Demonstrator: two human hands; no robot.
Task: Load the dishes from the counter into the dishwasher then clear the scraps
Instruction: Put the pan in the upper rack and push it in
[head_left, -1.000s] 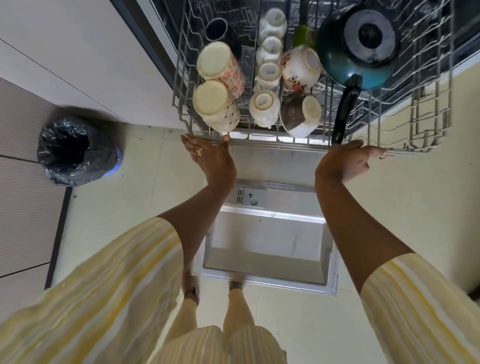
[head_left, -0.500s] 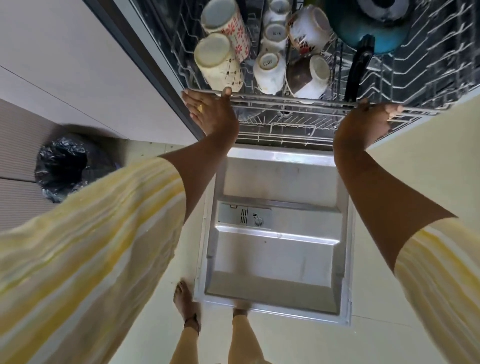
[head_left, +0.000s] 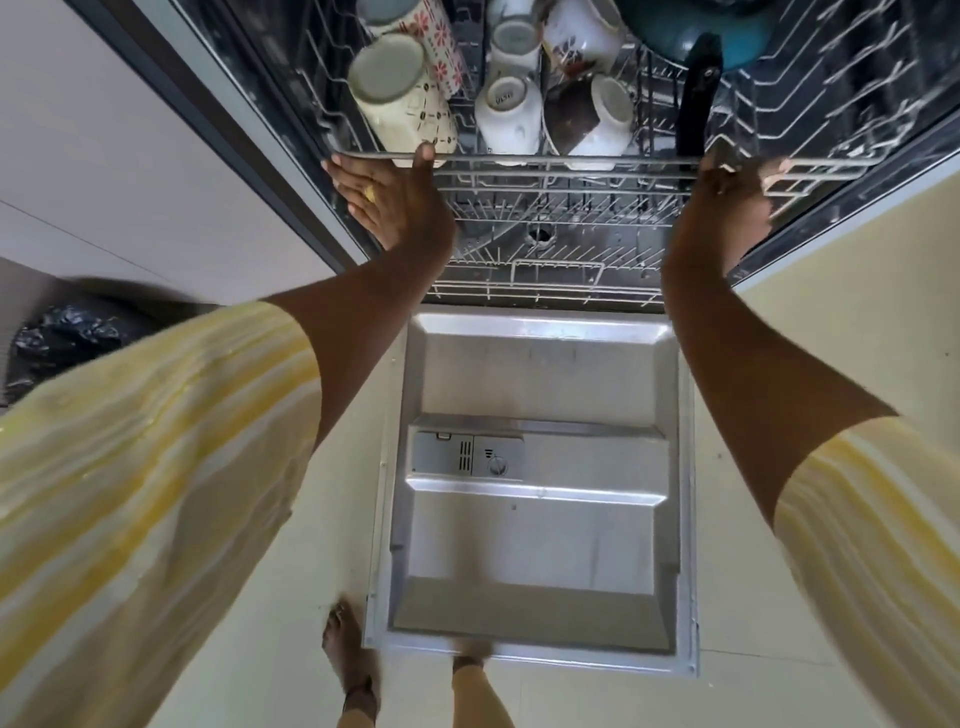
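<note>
Ahead | left hand (head_left: 395, 202) lay flat against rack (head_left: 571, 162) rail | right hand (head_left: 727, 200) touched rail, grip unclear | mugs (head_left: 400, 98) stood beyond left thumb

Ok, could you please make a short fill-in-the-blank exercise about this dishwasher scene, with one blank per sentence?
1. The left hand and the right hand touch the front rim of the ____ rack.
2. The dishwasher door lies fully ____.
3. The teal pan has a ____ handle.
Missing words: upper; open; black.
</note>
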